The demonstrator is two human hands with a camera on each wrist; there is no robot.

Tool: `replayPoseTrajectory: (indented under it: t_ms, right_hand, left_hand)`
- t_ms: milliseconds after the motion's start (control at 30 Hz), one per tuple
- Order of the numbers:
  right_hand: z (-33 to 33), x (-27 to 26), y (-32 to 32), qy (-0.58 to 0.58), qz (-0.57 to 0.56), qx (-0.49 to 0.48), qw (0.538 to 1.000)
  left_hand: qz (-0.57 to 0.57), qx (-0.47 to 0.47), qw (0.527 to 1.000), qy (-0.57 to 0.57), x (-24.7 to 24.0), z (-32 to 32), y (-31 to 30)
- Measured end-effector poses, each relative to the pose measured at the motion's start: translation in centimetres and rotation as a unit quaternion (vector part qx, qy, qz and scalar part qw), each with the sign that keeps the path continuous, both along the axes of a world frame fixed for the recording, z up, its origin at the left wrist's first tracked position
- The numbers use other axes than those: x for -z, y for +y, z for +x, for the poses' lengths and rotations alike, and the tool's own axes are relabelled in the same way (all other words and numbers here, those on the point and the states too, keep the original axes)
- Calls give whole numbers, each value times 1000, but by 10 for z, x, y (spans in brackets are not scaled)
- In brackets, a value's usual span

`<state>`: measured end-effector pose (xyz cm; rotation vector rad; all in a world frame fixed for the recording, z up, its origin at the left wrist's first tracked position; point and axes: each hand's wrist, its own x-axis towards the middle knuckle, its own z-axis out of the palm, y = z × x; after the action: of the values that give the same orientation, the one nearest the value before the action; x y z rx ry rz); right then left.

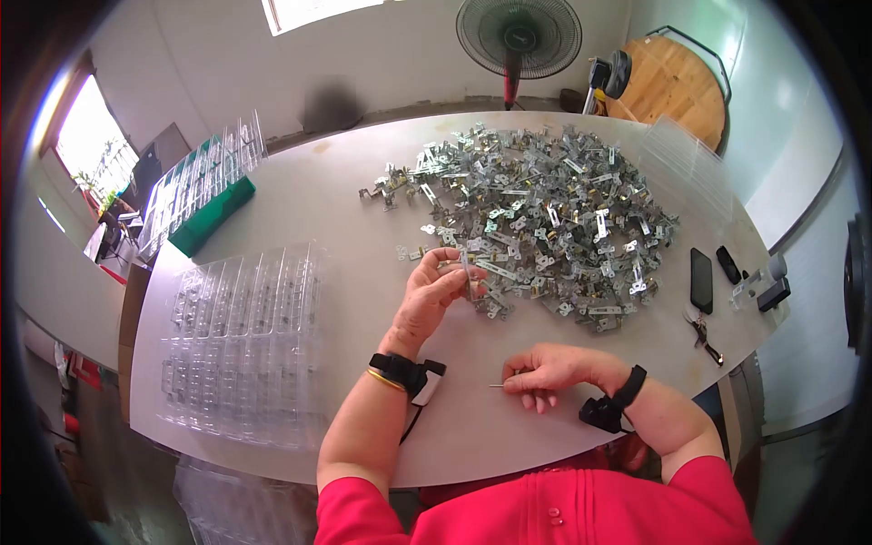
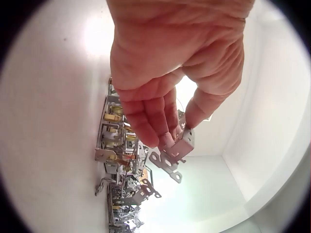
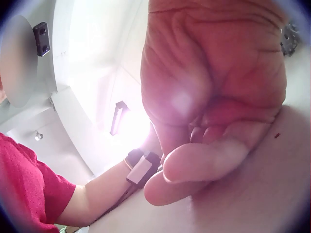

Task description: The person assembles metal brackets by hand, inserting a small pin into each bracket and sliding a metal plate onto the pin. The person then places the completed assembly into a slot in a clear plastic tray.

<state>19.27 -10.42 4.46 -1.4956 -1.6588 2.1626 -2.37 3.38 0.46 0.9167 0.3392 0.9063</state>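
Left hand (image 1: 427, 300) pinches small silvery-grey metal bracket (image 2: 182, 148); jumbled silvery metal parts (image 1: 568, 213) nearer this grip, toward 2 o'clock. Right hand (image 1: 556, 368) pinches thin metallic rod (image 1: 496, 386), pointing 9 o'clock.

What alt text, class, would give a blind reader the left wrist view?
A person's bare left grip pinches a small, silvery metal bracket with looped ends between thumb and fingers. Beside it in the picture, a tangled heap of silvery and brass-coloured metal parts lies on a pale, smooth tabletop.
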Motion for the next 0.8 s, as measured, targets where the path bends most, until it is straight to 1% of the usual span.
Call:
replayPoseTrajectory:
  t_ms: [100,167,200,267,500,567,667,800]
  right_hand:
    - [1,5,0,18,1,2,1000]
    - [0,3,0,20,-6,1,1000]
    - [0,2,0,15,-11,-1,1000]
    - [1,3,2,14,-20,-6,1000]
    - [3,9,0,46,-24,0,999]
    - [2,4,1,37,-10,-5,999]
    - [2,3,4,35,-25,-7,999]
    - [4,3,6,34,-43,-15,998]
  left_hand:
    - [0,15,1000,-20,-2,-3,4]
    - [-24,49,998,-38,-5,-5,2]
    - [-28,49,998,-34,-3,-6,3]
    - [-44,55,995,-64,0,-6,6]
    - [-104,20,993,-55,-1,-7,7]
    - [-119,-7,992,-49,-1,-7,6]
    - [-113,-34,993,-20,2,-9,8]
    - [-105,-30,994,-22,2,-9,6]
